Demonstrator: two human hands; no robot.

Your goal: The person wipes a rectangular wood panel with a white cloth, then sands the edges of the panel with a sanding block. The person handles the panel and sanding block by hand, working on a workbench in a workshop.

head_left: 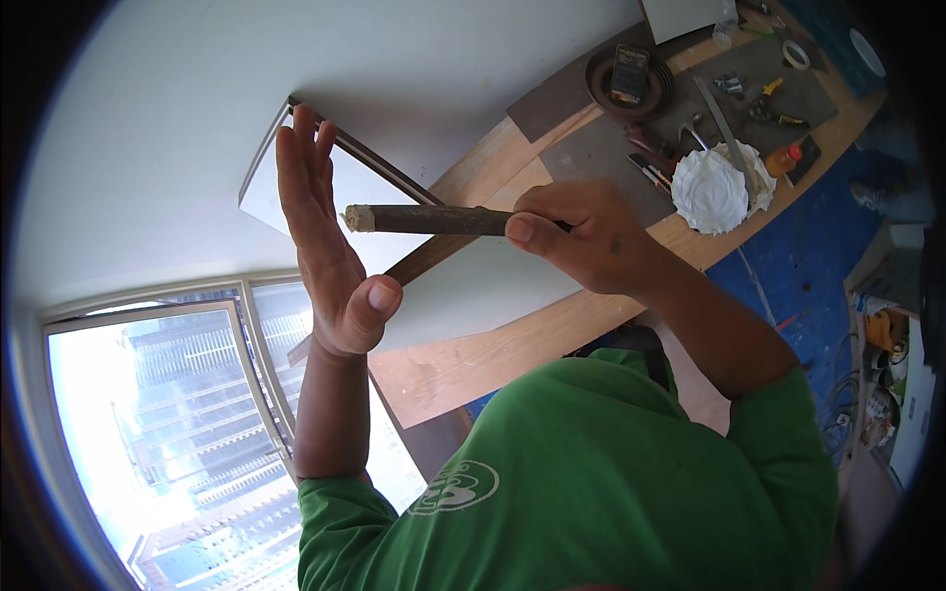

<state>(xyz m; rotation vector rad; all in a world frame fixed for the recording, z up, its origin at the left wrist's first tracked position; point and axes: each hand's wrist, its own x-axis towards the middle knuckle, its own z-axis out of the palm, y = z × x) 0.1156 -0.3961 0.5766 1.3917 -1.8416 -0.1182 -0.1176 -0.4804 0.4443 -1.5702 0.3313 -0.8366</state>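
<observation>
Apparently, yellow-handled pliers (766, 97) lie near a tape roll (786, 52).

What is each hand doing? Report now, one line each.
Left hand: open, fingers extended, near one end of the stick.
Right hand: closed, holding the stick.

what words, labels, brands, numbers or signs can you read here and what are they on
No text reads clearly.
Green shirt: white oval print with letter-like marks, too slanted and blurred to read.
Dark rectangular item on the round brown object: light marks, too small to read.
Brown stick in the right hand: no lettering visible.
</observation>
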